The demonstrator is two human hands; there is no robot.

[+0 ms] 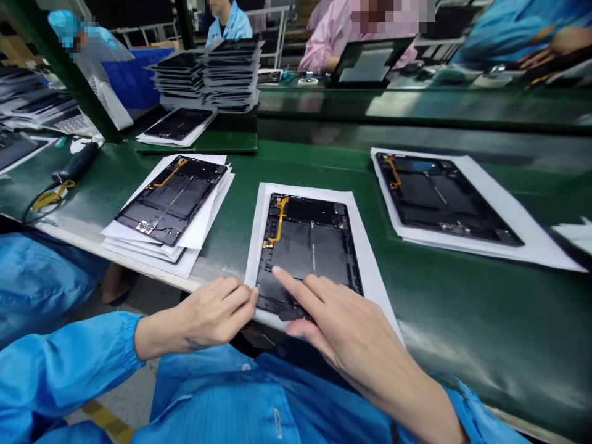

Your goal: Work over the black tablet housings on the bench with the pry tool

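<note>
In front of me a black tablet back housing (pixel 296 246) lies on white sheets of paper (pixel 370 271), its inner side up. An orange flex cable (pixel 280 223) runs along its upper left. My left hand (pixel 217 311) is closed at the housing's lower left corner, fingers curled together; whatever they pinch is hidden. Over the lower part of the housing reaches my right hand (pixel 342 320), index finger stretched toward its left inner edge and thumb apart. That hand covers the housing's lower right part.
Similar housings rest on paper to the left (pixel 178 197) and the right (pixel 444 191). A raised green shelf (pixel 240 143) bears tall stacks of housings (pixel 231 77). A black-handled tool (pixel 76 161) with a cord lies far left. Co-workers sit across the green bench (pixel 462 308).
</note>
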